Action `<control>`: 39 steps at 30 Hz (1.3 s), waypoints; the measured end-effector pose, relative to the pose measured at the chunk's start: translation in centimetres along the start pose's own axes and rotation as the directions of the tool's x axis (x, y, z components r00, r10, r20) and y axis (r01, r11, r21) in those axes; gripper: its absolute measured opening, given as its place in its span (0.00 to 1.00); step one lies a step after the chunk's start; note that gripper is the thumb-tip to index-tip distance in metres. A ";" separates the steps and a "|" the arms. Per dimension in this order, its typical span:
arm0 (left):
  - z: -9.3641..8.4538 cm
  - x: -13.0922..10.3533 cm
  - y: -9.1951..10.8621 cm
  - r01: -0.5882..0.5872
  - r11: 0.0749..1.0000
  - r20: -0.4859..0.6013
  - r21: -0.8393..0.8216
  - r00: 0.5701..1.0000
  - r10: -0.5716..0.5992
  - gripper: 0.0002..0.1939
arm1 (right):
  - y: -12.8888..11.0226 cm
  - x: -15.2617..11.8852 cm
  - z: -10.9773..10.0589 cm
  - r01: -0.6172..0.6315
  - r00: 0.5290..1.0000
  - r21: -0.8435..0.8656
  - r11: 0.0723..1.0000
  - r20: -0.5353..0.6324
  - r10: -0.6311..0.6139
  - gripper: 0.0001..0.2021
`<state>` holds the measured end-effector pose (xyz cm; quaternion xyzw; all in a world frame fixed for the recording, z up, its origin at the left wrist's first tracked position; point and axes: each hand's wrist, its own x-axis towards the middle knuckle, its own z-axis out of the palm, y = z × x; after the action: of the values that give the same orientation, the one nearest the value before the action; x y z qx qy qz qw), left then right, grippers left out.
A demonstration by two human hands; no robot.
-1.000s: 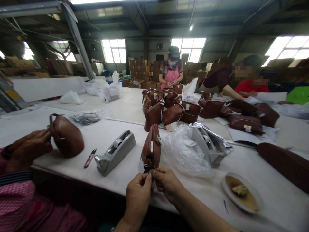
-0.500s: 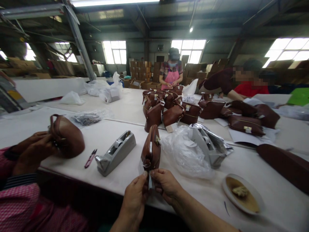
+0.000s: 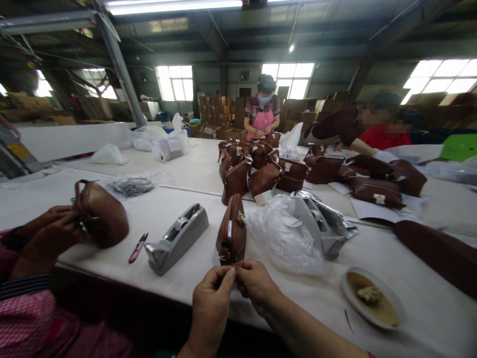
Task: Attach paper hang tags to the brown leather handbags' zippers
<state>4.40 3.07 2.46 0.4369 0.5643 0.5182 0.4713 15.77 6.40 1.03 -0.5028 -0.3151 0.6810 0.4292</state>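
A small brown leather bag (image 3: 231, 231) with a zipper along its top stands upright on the table just beyond my hands. My left hand (image 3: 211, 298) and my right hand (image 3: 257, 286) meet at the bag's near end, thumbs and fingertips pinched together. Whatever lies between the fingertips is hidden in this view. A thin white loop shows on the bag's near end, right above my fingers. To the left of my hands is a grey tape dispenser (image 3: 178, 238); pink-handled thread snips (image 3: 138, 247) lie beside it.
Clear plastic wrap (image 3: 285, 238) and a second tape dispenser (image 3: 320, 226) are to the right. A dish (image 3: 372, 298) holds brown liquid and a pale lump. Several brown bags (image 3: 236, 179) stand farther back. At left, a co-worker's hands (image 3: 50, 233) hold another bag (image 3: 102, 214).
My fingertips have closed together, and the pale strip between them is no longer visible. My left thumb has turned upward over the fingers. The bag remains standing in place.
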 end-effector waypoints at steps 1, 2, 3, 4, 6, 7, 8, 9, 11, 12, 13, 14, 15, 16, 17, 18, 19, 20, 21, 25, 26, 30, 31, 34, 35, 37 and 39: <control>-0.2 -0.1 0.4 -0.078 0.994 0.046 0.078 0.996 0.074 0.13 | 0.0 0.0 0.0 -0.001 1.000 0.006 1.000 0.013 0.001 0.14; -0.4 -0.3 0.7 -0.132 0.982 0.064 0.131 0.990 0.125 0.13 | 0.0 -0.1 -0.1 -0.002 1.000 0.016 1.000 0.028 0.001 0.14; -0.6 -0.3 0.8 -0.153 0.974 0.040 0.164 0.988 0.149 0.13 | 0.0 -0.1 -0.1 0.000 0.999 0.027 1.000 0.040 -0.001 0.15; -0.9 -0.3 0.7 -0.144 0.973 -0.019 0.179 0.988 0.150 0.14 | 0.0 -0.1 -0.2 0.002 0.999 0.035 0.999 0.046 -0.003 0.16; -1.3 -0.3 0.2 -0.090 0.980 -0.141 0.180 0.983 0.116 0.15 | 0.1 -0.1 -0.3 -0.006 0.999 0.047 0.999 0.039 0.004 0.17; -1.4 -0.3 -0.2 -0.069 0.982 -0.151 0.177 0.984 0.096 0.17 | 0.1 -0.1 -0.3 -0.011 0.999 0.053 0.999 0.035 0.009 0.18; -1.5 -0.3 -0.7 -0.054 0.984 -0.128 0.167 0.989 0.076 0.18 | 0.2 0.0 -0.2 -0.013 0.999 0.055 0.998 0.032 0.012 0.18; -1.4 -0.4 -1.0 -0.041 0.988 -0.079 0.152 0.995 0.053 0.18 | 0.2 0.0 -0.2 -0.011 0.999 0.056 0.998 0.031 0.010 0.18; -1.1 -0.4 -1.5 -0.009 0.993 0.009 0.117 1.000 0.008 0.18 | 0.2 0.2 -0.1 -0.002 1.000 0.051 0.999 0.029 0.001 0.19; -0.9 -0.4 -1.6 0.005 0.994 0.031 0.108 0.999 -0.009 0.17 | 0.2 0.2 -0.1 -0.001 1.000 0.048 0.999 0.029 0.000 0.19; -0.7 -0.4 -1.6 0.014 0.994 0.037 0.111 0.999 -0.018 0.16 | 0.2 0.2 -0.1 -0.005 1.000 0.046 0.999 0.027 0.003 0.19; -0.6 -0.4 -1.5 0.013 0.992 0.032 0.126 0.999 -0.017 0.15 | 0.2 0.2 -0.1 -0.011 1.000 0.050 0.999 0.026 0.009 0.19; -0.5 -0.3 -1.4 0.007 0.989 0.025 0.149 1.000 -0.011 0.14 | 0.3 0.3 -0.2 -0.019 0.999 0.061 0.998 0.031 0.017 0.20; -0.4 -0.2 -1.3 -0.004 0.985 0.015 0.172 1.000 0.001 0.14 | 0.3 0.3 -0.3 -0.029 0.999 0.076 0.997 0.043 0.025 0.20; -0.4 -0.1 -1.2 -0.017 0.981 0.008 0.196 1.000 0.016 0.13 | 0.4 0.3 -0.4 -0.038 0.997 0.090 0.995 0.063 0.032 0.20; -0.4 0.0 -1.1 -0.032 0.975 -0.005 0.220 0.999 0.034 0.13 | 0.4 0.3 -0.5 -0.043 0.996 0.100 0.994 0.087 0.034 0.20; -0.5 0.1 -1.1 -0.047 0.968 -0.022 0.245 0.998 0.054 0.12 | 0.5 0.2 -0.7 -0.043 0.994 0.096 0.994 0.106 0.033 0.20; -0.6 0.2 -1.2 -0.064 0.960 -0.039 0.273 0.996 0.078 0.11 | 0.4 0.2 -0.9 -0.034 0.994 0.066 0.997 0.107 0.027 0.19; -0.6 0.3 -1.2 -0.085 0.948 -0.055 0.306 0.993 0.107 0.10 | 0.3 0.1 -1.0 -0.008 0.996 0.011 1.000 0.085 0.007 0.19; -0.6 0.5 -1.5 -0.197 0.888 -0.051 0.416 0.970 0.239 0.08 | -0.8 -0.6 -1.2 0.199 0.972 -0.326 0.924 -0.053 -0.228 0.16; -0.6 0.4 -1.6 -0.222 0.873 -0.041 0.433 0.963 0.266 0.08 | -1.1 -0.8 -1.1 0.247 0.955 -0.397 0.884 -0.056 -0.292 0.15; -0.4 0.3 -1.4 -0.269 0.856 -0.022 0.442 0.951 0.310 0.09 | -1.7 -1.1 -0.3 0.273 0.932 -0.551 0.788 -0.050 -0.358 0.10; -0.5 0.3 -1.4 -0.272 0.856 -0.024 0.440 0.949 0.314 0.08 | -1.7 -1.1 -0.1 0.264 0.936 -0.546 0.795 -0.052 -0.347 0.09; -0.5 0.4 -1.2 -0.253 0.858 -0.028 0.447 0.955 0.296 0.08 | -1.5 -0.9 0.0 0.266 0.943 -0.473 0.840 -0.054 -0.329 0.08; -0.5 0.4 -1.1 -0.228 0.867 -0.029 0.442 0.963 0.268 0.08 | -1.4 -0.8 0.0 0.267 0.944 -0.451 0.852 -0.058 -0.326 0.08; -0.4 0.5 -1.0 -0.145 0.902 -0.043 0.406 0.983 0.178 0.09 | -1.4 -0.8 -0.1 0.247 0.950 -0.414 0.876 -0.077 -0.304 0.08; -0.3 0.5 -1.0 -0.045 0.943 -0.052 0.328 0.997 0.066 0.12 | -1.3 -0.8 -0.2 0.208 0.960 -0.376 0.903 -0.096 -0.262 0.07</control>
<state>4.01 3.44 1.48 0.5084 0.6442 0.4439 0.3599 16.46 6.29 2.42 -0.5793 -0.4616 0.5162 0.4300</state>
